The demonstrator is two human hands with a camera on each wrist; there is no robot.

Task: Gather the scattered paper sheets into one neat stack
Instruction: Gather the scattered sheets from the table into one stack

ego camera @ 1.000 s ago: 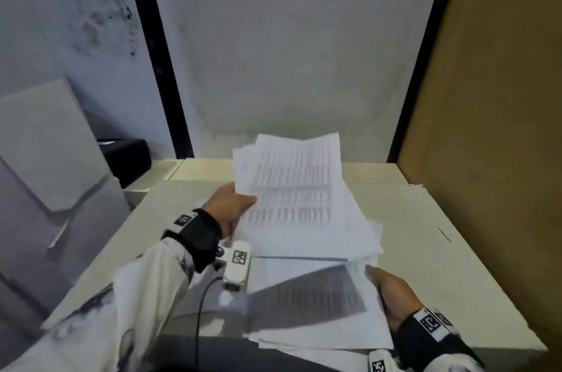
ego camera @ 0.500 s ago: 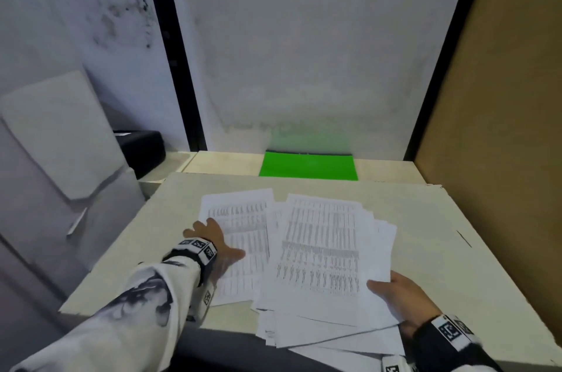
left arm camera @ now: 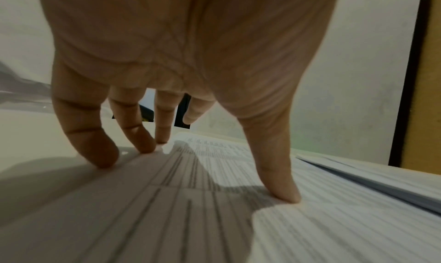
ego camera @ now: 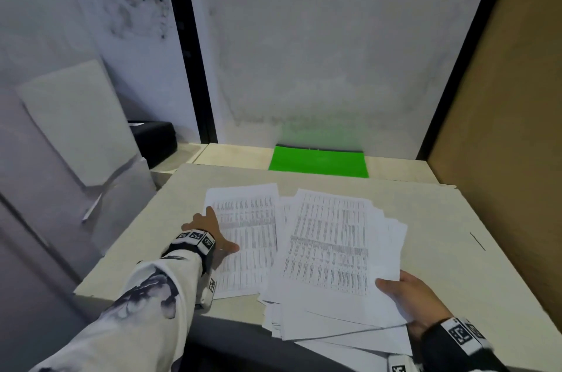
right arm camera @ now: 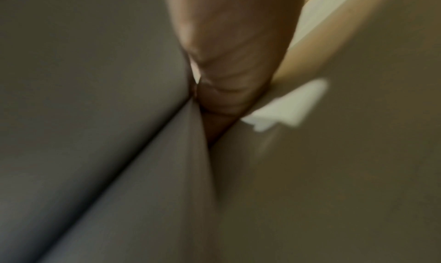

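A loose pile of printed paper sheets (ego camera: 331, 250) lies fanned on the pale table (ego camera: 441, 250), its near edge hanging over the table's front. A single printed sheet (ego camera: 249, 232) lies to its left, partly under the pile. My left hand (ego camera: 213, 235) rests on that sheet with spread, straight fingers (left arm camera: 105, 153) and thumb pressing down on the sheet (left arm camera: 214, 220). My right hand (ego camera: 404, 295) pinches the pile's near right corner, thumb on top. The right wrist view is dark and blurred, showing only a finger (right arm camera: 224, 78) against paper.
A green folder (ego camera: 319, 162) lies flat at the back of the table against the white wall. A black box (ego camera: 155, 140) sits at the back left beside grey leaning boards (ego camera: 76, 128). A brown board (ego camera: 501, 159) walls the right side.
The pile that both hands held raised a second ago now lies flat on the table. My left hand has let go of it and moved onto the single sheet at left.
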